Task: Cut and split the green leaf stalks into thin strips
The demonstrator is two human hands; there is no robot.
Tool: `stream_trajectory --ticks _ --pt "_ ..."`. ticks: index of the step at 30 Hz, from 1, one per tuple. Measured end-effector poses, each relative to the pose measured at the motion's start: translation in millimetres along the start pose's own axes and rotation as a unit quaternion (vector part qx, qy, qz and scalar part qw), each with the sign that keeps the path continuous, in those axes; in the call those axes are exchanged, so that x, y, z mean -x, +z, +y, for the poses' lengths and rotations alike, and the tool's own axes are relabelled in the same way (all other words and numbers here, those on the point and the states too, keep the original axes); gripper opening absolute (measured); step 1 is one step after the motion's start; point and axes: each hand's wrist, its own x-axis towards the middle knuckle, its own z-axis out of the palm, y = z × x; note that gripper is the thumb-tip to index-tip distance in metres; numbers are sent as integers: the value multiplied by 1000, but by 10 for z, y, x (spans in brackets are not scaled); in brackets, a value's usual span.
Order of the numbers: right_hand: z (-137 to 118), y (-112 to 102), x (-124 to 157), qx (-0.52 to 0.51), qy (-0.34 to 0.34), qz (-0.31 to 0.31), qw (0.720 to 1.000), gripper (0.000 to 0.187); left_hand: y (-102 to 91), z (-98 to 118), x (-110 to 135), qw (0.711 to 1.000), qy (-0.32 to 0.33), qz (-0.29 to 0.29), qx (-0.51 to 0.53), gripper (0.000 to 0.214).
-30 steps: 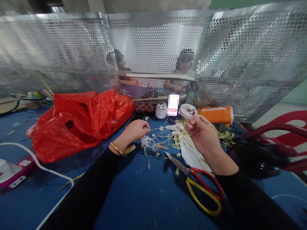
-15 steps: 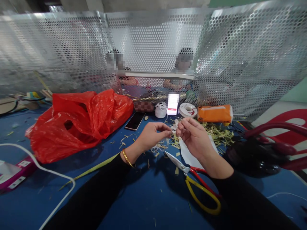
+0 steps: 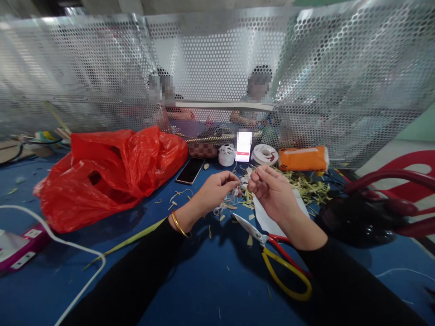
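Note:
My left hand and my right hand are raised close together above the blue table, both with fingers pinched. A thin white thread runs between the fingertips, and its loose end trails down to a tangle of thread on the table. A gold bangle circles my left wrist. Scissors with red and yellow handles lie just below my right hand, blades pointing left. A white paper sheet lies under my right wrist.
A red plastic bag fills the left. A phone, thread spools, a tape roll and an orange packet line the back, with pale green shavings in front. A black bag sits right. Other people sit behind the perforated metal screen.
My left hand rose from the table's thread tangle and moved right to meet my right hand. Both hands now pinch the thread close together; the phone became uncovered.

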Motion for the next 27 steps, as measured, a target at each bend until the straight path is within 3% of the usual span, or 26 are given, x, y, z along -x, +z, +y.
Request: stream_trajectory --ticks 7,12,17,22,27 --pt "27 -4 -7 34 -3 -2 999 22 27 -4 -8 993 -18 23 113 7" --pt "51 15 8 76 -21 -9 997 22 39 -4 19 968 -48 -20 246 18" --pt "51 35 28 120 -49 -11 992 21 20 -41 19 955 -55 -42 290 20" --pt "37 44 37 177 -81 -27 980 18 46 -43 -4 935 -33 -17 353 11" --pt "21 -17 -19 183 -110 0 977 19 -37 32 -15 915 0 20 402 7"
